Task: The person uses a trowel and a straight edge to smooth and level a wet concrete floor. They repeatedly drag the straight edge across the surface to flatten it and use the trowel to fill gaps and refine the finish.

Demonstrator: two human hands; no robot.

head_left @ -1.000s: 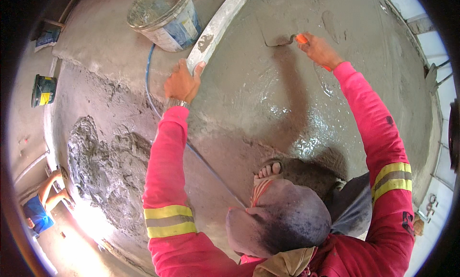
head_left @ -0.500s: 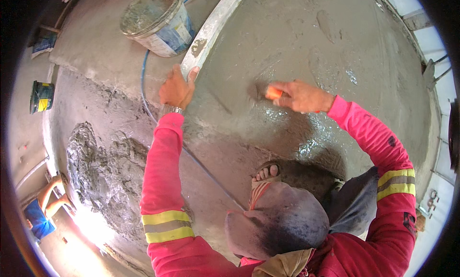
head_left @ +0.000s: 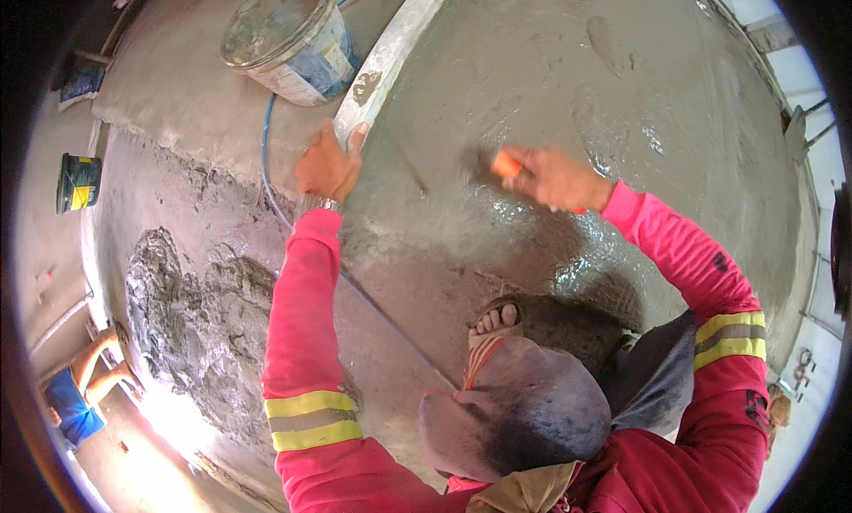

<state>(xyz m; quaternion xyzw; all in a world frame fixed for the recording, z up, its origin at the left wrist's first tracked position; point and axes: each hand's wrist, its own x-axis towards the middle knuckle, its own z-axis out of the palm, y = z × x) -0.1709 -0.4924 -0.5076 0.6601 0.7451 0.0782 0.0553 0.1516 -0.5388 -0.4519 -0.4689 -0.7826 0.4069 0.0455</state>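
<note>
My left hand (head_left: 328, 167), with a metal watch at the wrist, is closed on the near end of a long pale straightedge (head_left: 404, 43), thumb along its right side. The bar lies along the left border of the wet grey mortar (head_left: 532, 60). Over that mortar, my right hand (head_left: 561, 181) is wrapped round the orange handle of a trowel (head_left: 506, 164). The trowel's blade is smeared by motion and partly hidden. Watery, shiny patches show beneath and beside the right hand.
A mortar-stained bucket (head_left: 297, 47) stands left of the straightedge. A blue hose (head_left: 266, 149) runs past it toward my foot (head_left: 497, 319). Heaped wet mortar (head_left: 195, 309) lies at left, near a small dark bucket (head_left: 78, 183). Another person (head_left: 84, 384) is at the far left.
My right hand has shifted slightly with the trowel over the wet mortar. The left hand keeps its hold on the straightedge, which has hardly moved.
</note>
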